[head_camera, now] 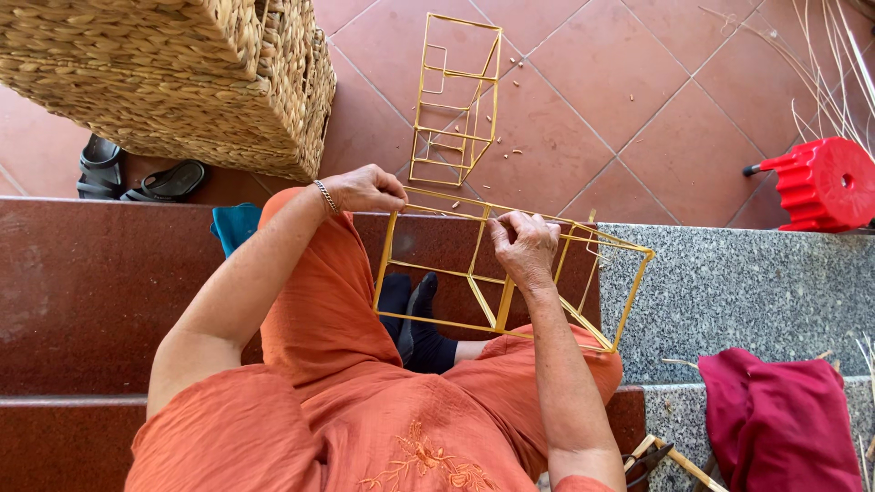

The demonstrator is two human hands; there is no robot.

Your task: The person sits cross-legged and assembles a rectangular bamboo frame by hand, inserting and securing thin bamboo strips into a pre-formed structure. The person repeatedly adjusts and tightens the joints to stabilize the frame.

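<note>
Closest in, an orange garment [365, 428] covers the lap, with dark-socked feet [415, 323] tucked under the work. A dark red cloth [779, 424] is bunched on the grey stone step [747, 282] off to the right, and some tool with wooden handles [670, 456] is half cut off at the bottom edge, can't really be made out.

A yellow wire frame [510, 273], box-shaped and lying on its side, is held across the knees. The hands are kept apart on its top rail: the left hand [365, 189] is closed on the near-left corner, while the right hand [524, 246] is pinched on the middle upright where it meets the rail. Looks like a joint is being set or bound there, so the frame build seems partway through, judging by the loose-looking struts on the right side. Whatever comes next, the corner would probably need to be kept steady while that joint gets tightened, or the rail could twist.

Further out, a second yellow frame [456, 100] stands upright on the red tiles [583, 128], with a woven basket [173, 77], black sandals [137, 173] and a red plastic stool [825, 182] beyond.
</note>
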